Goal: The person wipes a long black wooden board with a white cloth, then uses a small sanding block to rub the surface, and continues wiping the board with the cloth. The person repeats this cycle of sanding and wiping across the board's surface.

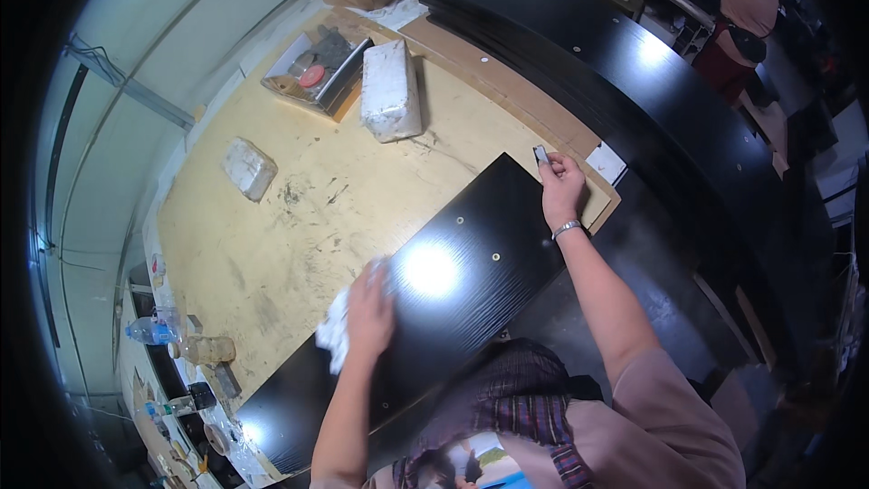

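A long glossy black board (471, 294) lies diagonally along the near edge of the worktable. On its surface, my left hand (369, 312) is closed over a white cloth (335, 330), slightly smeared by motion. My right hand (563, 188) is beyond the board's far right end, by the table's edge. It pinches a small flat piece, pale grey with a dark edge (541, 155); its exact kind is too small to tell. Small round pale fittings (496, 257) are set in the board's face.
A white wrapped block (387, 91), a smaller one (248, 169) and an open box of odds and ends (308, 81) stand on the yellowish tabletop (299, 254). Stacked black boards (634, 54) lie to the right. Bottles (208, 349) line the left edge. Another person (738, 9) is at far right.
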`<state>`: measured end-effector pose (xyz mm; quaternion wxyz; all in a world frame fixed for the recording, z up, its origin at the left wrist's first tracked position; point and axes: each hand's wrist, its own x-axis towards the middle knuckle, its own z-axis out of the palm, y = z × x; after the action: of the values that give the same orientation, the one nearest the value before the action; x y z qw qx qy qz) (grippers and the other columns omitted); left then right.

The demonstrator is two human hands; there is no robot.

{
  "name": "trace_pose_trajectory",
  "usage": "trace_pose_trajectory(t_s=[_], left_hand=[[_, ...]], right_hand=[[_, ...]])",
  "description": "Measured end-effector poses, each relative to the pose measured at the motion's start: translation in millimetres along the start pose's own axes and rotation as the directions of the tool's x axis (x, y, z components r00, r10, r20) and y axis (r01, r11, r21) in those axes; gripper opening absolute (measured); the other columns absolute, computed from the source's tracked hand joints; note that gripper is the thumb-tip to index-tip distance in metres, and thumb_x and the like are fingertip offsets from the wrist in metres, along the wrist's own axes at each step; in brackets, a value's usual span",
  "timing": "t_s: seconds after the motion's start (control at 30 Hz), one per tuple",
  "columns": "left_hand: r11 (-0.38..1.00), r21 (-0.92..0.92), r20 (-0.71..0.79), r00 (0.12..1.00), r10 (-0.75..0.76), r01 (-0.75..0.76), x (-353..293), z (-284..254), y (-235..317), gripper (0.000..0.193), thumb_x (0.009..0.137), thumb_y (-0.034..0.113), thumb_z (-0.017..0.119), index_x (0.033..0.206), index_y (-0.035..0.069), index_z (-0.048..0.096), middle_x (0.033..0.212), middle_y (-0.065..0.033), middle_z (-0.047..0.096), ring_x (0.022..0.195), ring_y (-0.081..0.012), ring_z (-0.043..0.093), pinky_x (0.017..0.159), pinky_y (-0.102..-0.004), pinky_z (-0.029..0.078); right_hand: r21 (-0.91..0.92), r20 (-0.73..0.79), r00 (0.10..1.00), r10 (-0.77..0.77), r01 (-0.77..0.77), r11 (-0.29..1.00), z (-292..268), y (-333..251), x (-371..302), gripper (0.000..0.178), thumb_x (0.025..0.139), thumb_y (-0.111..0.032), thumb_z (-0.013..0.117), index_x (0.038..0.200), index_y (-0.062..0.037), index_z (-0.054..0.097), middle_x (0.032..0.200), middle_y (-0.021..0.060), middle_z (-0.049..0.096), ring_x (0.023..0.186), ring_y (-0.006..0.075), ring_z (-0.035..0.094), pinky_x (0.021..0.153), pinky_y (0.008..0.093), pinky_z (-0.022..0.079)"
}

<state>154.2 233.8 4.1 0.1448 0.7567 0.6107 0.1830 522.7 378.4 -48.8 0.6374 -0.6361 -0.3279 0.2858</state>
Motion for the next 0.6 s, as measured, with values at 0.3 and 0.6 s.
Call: trace_pose_trajectory(t_s=[0.3, 0.6], left_hand=[[0.929, -0.055, -0.332, 0.871, -0.362, 0.365, -158, -66, -105, 0.045, 0.094, 0.0, 0.055, 0.139, -0.002, 0.056, 0.144, -0.0209, 0.055, 0.134, -0.0376, 0.052, 0.118, -0.0451, 0.033], [0.944, 0.186, -0.309, 0.929, -0.206, 0.271, -121, -27, -45, 0.041, 0.086, 0.0, 0.064, 0.127, 0.002, 0.061, 0.14, -0.0189, 0.054, 0.124, -0.0416, 0.05, 0.109, -0.0494, 0.04]], right_hand=[[-0.173, 0.433, 0.887, -0.159, 0.255, 0.951, -1, -18, 36, 0.022, 0.084, -0.003, 0.068, 0.104, 0.0045, 0.073, 0.086, 0.0081, 0.071, 0.081, 0.0146, 0.066, 0.073, 0.0295, 0.052], [-0.456, 0.624, 0.781, -0.038, 0.403, 0.794, 13, -29, 60, 0.019, 0.086, -0.005, 0.067, 0.102, 0.0002, 0.075, 0.106, 0.016, 0.073, 0.1, 0.031, 0.07, 0.09, 0.0357, 0.052]])
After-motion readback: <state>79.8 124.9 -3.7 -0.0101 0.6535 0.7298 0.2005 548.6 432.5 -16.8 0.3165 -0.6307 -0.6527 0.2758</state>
